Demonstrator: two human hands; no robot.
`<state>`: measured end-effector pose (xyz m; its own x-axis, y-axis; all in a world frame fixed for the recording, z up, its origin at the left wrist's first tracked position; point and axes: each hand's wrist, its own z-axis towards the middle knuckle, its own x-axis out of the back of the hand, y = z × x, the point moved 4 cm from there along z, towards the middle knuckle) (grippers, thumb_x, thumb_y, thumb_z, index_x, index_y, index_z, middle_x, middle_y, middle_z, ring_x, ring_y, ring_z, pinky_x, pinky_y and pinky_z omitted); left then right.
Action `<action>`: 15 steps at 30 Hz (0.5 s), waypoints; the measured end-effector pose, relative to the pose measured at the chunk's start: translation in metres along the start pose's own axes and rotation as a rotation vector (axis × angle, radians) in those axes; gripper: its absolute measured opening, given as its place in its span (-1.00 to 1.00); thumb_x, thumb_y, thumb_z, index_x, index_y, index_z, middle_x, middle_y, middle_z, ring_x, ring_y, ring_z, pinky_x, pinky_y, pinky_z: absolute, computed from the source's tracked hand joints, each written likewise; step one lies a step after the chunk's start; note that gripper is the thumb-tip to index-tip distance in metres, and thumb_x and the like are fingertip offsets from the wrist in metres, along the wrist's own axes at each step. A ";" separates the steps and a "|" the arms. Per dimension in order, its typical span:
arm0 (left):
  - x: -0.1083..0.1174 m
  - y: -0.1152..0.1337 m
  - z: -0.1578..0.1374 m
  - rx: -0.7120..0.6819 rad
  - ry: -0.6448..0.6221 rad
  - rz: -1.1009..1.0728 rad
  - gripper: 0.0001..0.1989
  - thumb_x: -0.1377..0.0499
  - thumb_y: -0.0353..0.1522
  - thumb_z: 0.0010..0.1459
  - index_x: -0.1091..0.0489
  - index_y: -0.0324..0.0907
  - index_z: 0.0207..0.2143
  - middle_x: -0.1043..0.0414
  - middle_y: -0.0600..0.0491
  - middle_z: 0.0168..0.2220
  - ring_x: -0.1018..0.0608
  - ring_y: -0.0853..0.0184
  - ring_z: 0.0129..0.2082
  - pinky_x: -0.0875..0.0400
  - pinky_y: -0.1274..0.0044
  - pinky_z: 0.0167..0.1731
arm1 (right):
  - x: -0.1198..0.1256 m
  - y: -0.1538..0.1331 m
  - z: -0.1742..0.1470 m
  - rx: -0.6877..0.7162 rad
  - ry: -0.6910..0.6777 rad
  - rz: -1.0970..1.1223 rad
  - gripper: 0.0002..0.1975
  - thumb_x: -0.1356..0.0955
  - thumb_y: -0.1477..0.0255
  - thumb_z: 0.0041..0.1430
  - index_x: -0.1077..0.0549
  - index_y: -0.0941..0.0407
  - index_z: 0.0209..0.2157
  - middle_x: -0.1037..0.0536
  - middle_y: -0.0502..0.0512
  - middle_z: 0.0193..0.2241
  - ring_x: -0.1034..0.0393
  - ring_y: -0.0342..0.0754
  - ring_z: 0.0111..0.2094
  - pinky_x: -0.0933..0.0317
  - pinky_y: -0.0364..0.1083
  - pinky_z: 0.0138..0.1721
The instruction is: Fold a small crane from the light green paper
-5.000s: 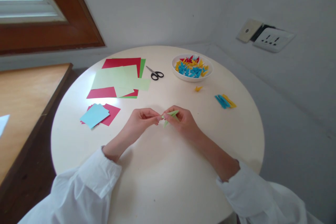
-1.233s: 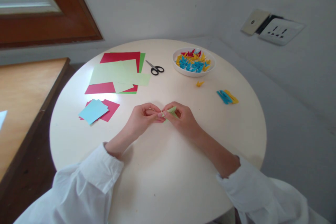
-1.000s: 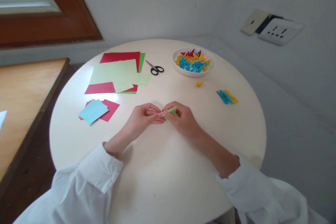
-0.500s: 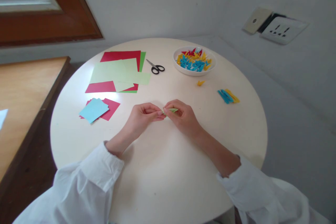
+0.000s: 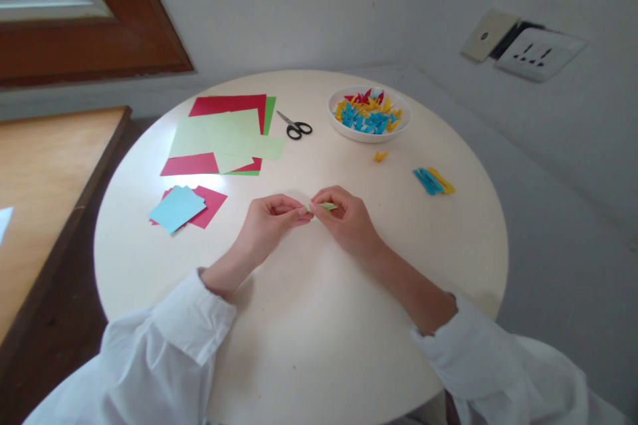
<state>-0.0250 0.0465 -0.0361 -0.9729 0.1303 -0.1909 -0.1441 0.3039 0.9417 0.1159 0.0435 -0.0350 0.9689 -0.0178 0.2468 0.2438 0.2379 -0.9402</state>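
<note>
Between my fingertips, over the near middle of the round white table [image 5: 319,325], I hold a small folded piece of light-green paper [image 5: 327,206]. My left hand [image 5: 269,221] has its thumb and forefinger pinched together on the paper's left end; my right hand [image 5: 348,218] pinches it just beside them, thumb against forefinger, with a green point showing past the thumb. The other fingers curl in, and they hide most of the folds — I can't tell which crease lies under them.

I judge the step in hand to be fine shaping: pressing or turning a narrow fold at that left end. The next move, I'd say, calls for a firm right grip on the body while my left fingertips work the tip lightly — too hard a tug could tear or skew so small a piece.

Beyond my right hand lies a yellow folded paper bird [image 5: 381,157], near the white dish [image 5: 369,138] of red, yellow and blue ones. The black-handled scissors [image 5: 295,127] rest farther off, beside the paper sheets [image 5: 214,134].
</note>
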 end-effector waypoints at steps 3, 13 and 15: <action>0.000 0.001 0.000 0.001 0.020 -0.008 -0.71 -0.41 -0.30 -0.30 -0.44 -0.29 -0.56 -0.52 0.03 -0.56 -0.57 0.35 -0.47 -0.45 0.48 -0.27 | -0.001 0.003 0.000 -0.021 0.001 -0.001 -0.89 -0.32 0.38 0.01 -0.39 0.12 -0.50 -0.46 0.09 -0.38 -0.37 -0.06 -0.30 -0.27 -0.10 -0.36; -0.002 0.004 -0.002 -0.026 0.037 -0.012 -0.66 -0.43 -0.25 -0.35 -0.41 -0.28 -0.58 -0.53 0.03 -0.58 -0.58 0.34 -0.48 -0.48 0.45 -0.25 | -0.003 0.005 0.000 -0.110 -0.029 0.056 -0.88 -0.33 0.35 0.01 -0.40 0.12 -0.47 -0.49 0.01 -0.49 -0.34 -0.14 -0.48 -0.24 -0.12 -0.43; -0.002 0.005 -0.003 -0.023 0.034 -0.011 -0.66 -0.43 -0.25 -0.35 -0.41 -0.28 -0.58 -0.53 0.03 -0.58 -0.58 0.35 -0.48 -0.49 0.47 -0.26 | -0.003 0.004 0.000 -0.104 -0.020 0.052 -0.88 -0.33 0.36 0.00 -0.40 0.13 -0.48 -0.48 0.01 -0.51 -0.34 -0.13 -0.49 -0.23 -0.12 -0.43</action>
<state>-0.0241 0.0450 -0.0298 -0.9767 0.0946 -0.1924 -0.1588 0.2834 0.9458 0.1142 0.0446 -0.0394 0.9797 0.0119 0.2003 0.1969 0.1363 -0.9709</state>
